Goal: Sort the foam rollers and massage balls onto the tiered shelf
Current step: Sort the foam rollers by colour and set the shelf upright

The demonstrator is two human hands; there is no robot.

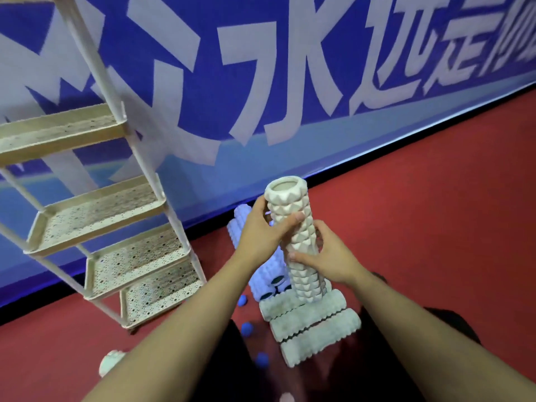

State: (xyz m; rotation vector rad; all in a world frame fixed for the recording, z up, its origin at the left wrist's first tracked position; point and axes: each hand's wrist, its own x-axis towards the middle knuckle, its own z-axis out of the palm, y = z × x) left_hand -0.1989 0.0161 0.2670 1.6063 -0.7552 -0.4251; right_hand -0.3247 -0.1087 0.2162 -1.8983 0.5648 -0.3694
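We lose the tiered shelf [95, 216] at the picture's left edge. Our hands [258, 233] hide much of the lavender rollers [269, 274]; the pale object [111, 361] is perhaps another roller.

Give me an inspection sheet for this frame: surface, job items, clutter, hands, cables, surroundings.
Surface: red floor.
Job items: cream roller held upright in both hands; grey rollers and lilac rollers lie on the floor; blue balls loose beside them; shelf shows bare tiers.
Clutter: pale object at lower left, unclear what.
Hands: left hand grips the roller high, right hand grips it lower.
Cables: nothing seen.
Surroundings: blue banner with white characters behind.
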